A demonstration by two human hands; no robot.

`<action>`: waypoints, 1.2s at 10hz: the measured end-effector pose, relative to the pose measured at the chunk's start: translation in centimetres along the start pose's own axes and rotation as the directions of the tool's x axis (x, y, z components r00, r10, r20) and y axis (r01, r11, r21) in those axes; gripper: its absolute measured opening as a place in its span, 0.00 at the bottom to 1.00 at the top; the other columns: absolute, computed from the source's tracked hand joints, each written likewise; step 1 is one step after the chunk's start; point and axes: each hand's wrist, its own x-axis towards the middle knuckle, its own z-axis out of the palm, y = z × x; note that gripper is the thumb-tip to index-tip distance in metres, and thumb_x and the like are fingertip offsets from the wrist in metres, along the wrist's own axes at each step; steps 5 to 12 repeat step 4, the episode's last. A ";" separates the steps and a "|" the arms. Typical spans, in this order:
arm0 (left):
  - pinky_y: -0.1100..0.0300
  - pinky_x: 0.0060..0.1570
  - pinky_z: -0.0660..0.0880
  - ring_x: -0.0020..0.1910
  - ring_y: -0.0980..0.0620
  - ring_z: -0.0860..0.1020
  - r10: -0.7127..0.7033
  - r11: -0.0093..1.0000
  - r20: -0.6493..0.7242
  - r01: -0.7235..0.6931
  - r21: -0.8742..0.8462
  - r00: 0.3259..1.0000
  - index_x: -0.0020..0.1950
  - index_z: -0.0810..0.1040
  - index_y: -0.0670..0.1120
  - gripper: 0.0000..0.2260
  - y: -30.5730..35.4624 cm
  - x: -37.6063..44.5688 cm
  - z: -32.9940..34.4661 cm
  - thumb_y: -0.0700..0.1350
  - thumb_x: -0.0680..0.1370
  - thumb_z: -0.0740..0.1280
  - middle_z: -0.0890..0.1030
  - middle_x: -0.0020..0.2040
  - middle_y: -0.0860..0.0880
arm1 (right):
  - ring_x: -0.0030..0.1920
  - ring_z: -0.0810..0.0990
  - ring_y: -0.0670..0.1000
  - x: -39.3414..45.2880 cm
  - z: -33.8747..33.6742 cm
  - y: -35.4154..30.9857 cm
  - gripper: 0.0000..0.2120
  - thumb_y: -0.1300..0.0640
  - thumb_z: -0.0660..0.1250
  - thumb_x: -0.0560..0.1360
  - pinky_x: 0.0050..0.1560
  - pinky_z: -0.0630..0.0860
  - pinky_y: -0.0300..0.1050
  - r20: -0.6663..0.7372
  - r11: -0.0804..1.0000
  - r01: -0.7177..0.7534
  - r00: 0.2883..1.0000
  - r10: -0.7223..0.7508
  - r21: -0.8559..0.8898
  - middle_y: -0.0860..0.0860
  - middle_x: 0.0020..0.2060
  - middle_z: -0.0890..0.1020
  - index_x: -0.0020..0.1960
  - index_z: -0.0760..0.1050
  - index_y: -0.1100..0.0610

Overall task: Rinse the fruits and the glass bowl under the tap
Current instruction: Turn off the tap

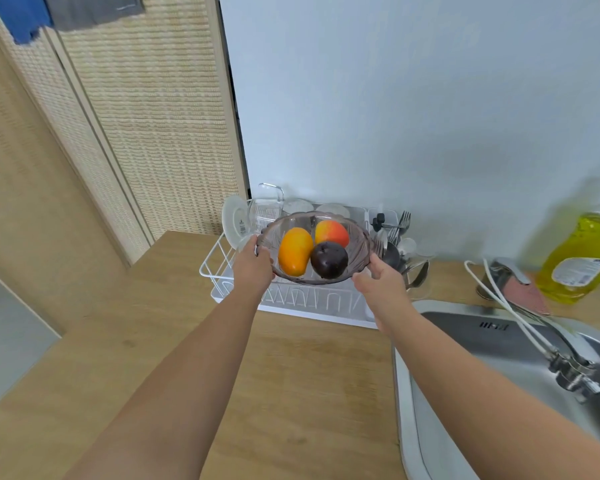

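Over the wooden counter (291,368), your two forearms reach forward side by side. Your left hand (253,265) grips the left rim of the glass bowl (359,249), fingers curled over its edge; your right hand (381,282) clasps the right rim, thumb on top. The bowl, above the white dish rack (219,268), holds an orange mango (294,251), a dark round fruit (329,259) and a red-yellow fruit (331,233). Right: sink (499,344), tap (568,362), yellow soap bottle (581,258).

Fingers of both hands are hidden behind the glass bowl (314,249) rim. The dish soap bottle (581,259) is cut by the right edge; label text is unreadable. The sink (492,344) is cropped.
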 end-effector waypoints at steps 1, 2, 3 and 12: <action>0.60 0.32 0.76 0.40 0.50 0.81 0.018 0.996 -0.019 -0.016 0.085 1.000 0.76 0.70 0.51 0.19 0.0 0.5 0.0 0.46 0.84 0.58 0.83 0.54 0.42 | 0.76 0.61 0.50 0.2 0.1 0.4 0.34 0.60 0.67 0.77 0.74 0.62 0.53 0.025 1.000 -0.018 1.000 0.018 0.005 0.47 0.77 0.62 0.79 0.56 0.52; 0.60 0.33 0.79 0.45 0.49 0.83 0.031 0.993 -0.033 -0.027 0.112 0.999 0.77 0.69 0.52 0.20 -0.2 0.6 0.0 0.47 0.84 0.59 0.82 0.58 0.42 | 0.75 0.62 0.49 -0.2 0.0 -0.1 0.34 0.60 0.68 0.76 0.74 0.63 0.55 0.054 0.999 -0.040 0.998 0.040 0.007 0.46 0.76 0.64 0.78 0.57 0.51; 0.62 0.31 0.77 0.40 0.51 0.82 0.008 0.994 -0.027 -0.005 0.105 1.000 0.75 0.71 0.50 0.19 0.5 0.1 -0.2 0.47 0.84 0.59 0.83 0.55 0.44 | 0.72 0.68 0.52 -0.8 -0.4 -0.5 0.35 0.61 0.68 0.74 0.71 0.68 0.58 0.079 0.998 -0.065 0.995 0.065 -0.008 0.48 0.74 0.68 0.77 0.60 0.49; 0.55 0.38 0.83 0.40 0.48 0.83 0.005 0.998 -0.044 -0.002 0.064 0.999 0.66 0.78 0.47 0.15 0.5 -1.2 -0.7 0.47 0.82 0.58 0.84 0.45 0.43 | 0.55 0.82 0.55 -3.3 -1.6 -1.8 0.38 0.61 0.69 0.74 0.61 0.77 0.57 0.032 0.996 -0.080 0.996 0.081 -0.038 0.55 0.64 0.76 0.77 0.55 0.44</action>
